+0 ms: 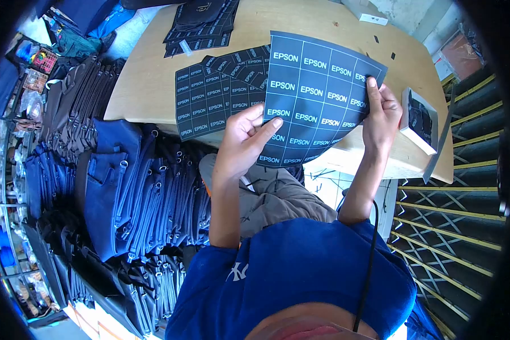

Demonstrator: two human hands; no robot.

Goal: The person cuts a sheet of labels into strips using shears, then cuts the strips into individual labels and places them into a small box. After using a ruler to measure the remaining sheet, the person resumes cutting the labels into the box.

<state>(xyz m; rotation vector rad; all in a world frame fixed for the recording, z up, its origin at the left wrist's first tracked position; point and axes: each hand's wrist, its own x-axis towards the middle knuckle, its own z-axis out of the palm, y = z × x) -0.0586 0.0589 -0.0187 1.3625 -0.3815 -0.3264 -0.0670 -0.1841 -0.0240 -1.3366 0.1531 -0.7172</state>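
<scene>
Between my hands I hold up a dark sheet (310,105) printed with a grid of white EPSON labels; it bends slightly toward its lower right. My left hand (247,137) pinches its left edge, thumb on the printed face. At the right edge, near the upper corner, my right hand (383,113) grips it with the thumb in front and the fingers behind. More dark EPSON sheets (201,105) lie overlapped on the table beyond my left hand, partly hidden by the held sheet.
The wooden table (147,73) bears a pile of dark printed sheets (203,25) at the back and an open box (419,120) at right. Stacked blue bags (116,187) and dark bags (76,107) crowd the left. A folding metal gate (453,209) stands at right.
</scene>
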